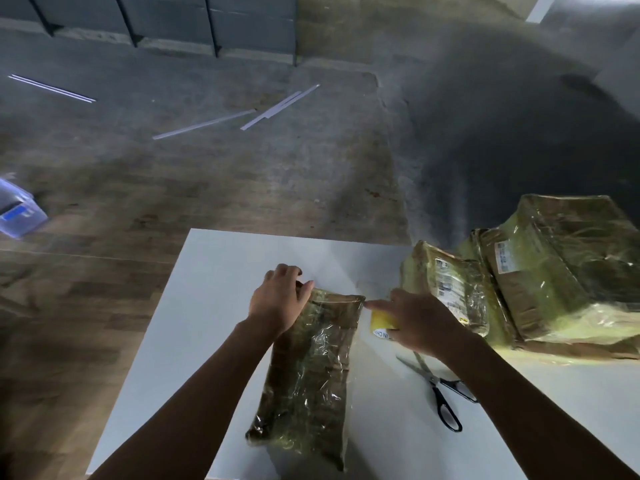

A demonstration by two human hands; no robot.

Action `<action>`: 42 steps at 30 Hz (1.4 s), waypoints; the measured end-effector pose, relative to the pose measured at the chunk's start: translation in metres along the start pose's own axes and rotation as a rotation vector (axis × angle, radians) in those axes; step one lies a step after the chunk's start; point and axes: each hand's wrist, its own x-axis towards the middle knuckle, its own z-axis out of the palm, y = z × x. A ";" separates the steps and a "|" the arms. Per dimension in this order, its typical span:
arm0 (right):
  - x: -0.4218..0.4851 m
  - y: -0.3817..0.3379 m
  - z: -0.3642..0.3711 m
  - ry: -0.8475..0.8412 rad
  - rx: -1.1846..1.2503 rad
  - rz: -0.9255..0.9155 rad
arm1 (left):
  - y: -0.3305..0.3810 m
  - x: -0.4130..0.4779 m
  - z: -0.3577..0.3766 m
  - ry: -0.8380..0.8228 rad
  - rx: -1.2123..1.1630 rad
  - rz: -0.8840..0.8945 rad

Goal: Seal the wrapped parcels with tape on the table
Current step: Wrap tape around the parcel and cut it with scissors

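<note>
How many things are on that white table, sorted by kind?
Wrapped parcels: 4, though the pile at the right is hard to separate
Yellow tape roll, held in the right hand: 1
Scissors: 1
Total: 6

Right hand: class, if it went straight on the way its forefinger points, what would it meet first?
The right hand points leftward, so probably the far right corner of the wrapped parcel, just off its fingertip; the left hand lies beyond. Depth is uncertain.
</note>
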 end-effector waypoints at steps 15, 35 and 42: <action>-0.007 -0.010 0.017 0.124 0.113 0.002 | 0.046 0.001 0.014 -0.111 0.117 0.207; -0.011 -0.006 0.027 0.206 0.167 0.004 | 0.082 -0.011 -0.007 -0.091 0.376 0.416; -0.012 -0.008 0.031 0.218 0.208 0.004 | 0.104 -0.035 0.006 -0.299 0.245 0.168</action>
